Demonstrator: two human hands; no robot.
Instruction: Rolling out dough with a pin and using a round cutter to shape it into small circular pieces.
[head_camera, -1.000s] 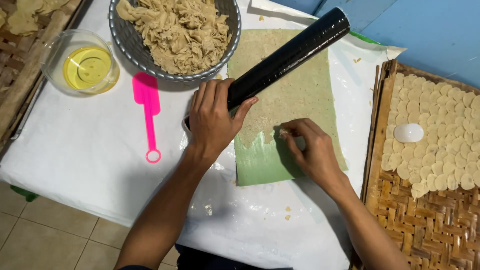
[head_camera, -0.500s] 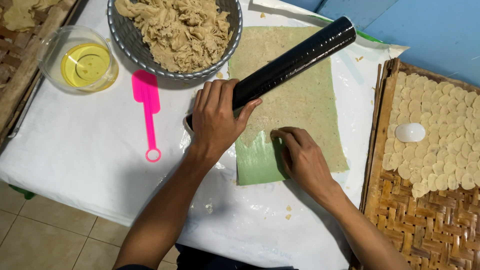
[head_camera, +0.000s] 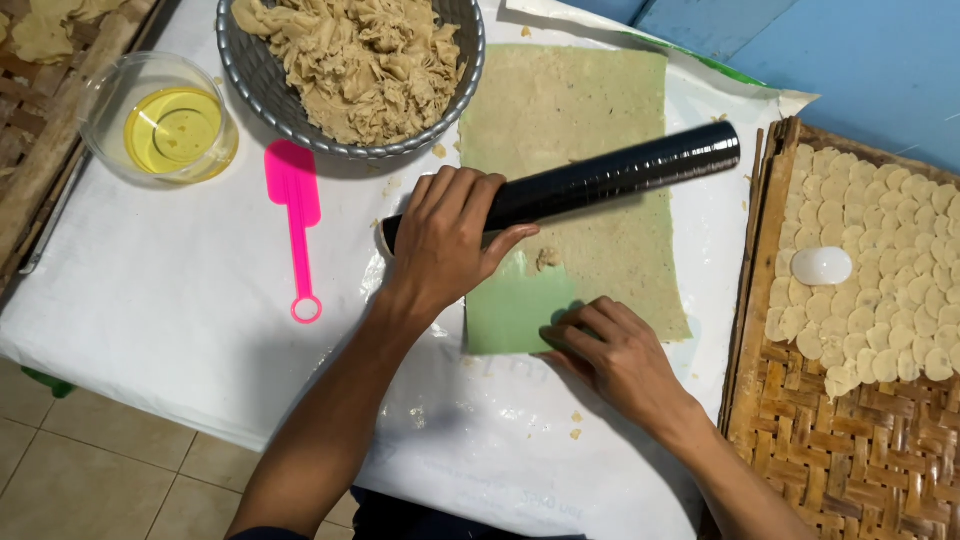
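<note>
Nearest, the right hand (head_camera: 612, 350) presses flat, fingers together, on the green sheet (head_camera: 560, 180) at its 6 o'clock edge. Beyond, the left hand (head_camera: 447, 237) stays clamped on the black roller (head_camera: 600, 180), which has swung from steeply tilted to nearly level, its far end pointing toward 2 o'clock

A grey basket (head_camera: 250, 80) of beige dough scraps sits at the far side of the white-covered counter (head_camera: 150, 330). Left of it stands a clear bowl of yellow oil (head_camera: 165, 125), with a pink spatula (head_camera: 297, 215) nearer. At right, a woven bamboo tray (head_camera: 830, 460) carries pale dough rounds (head_camera: 880, 250) and a white oval cutter (head_camera: 820, 266).
</note>
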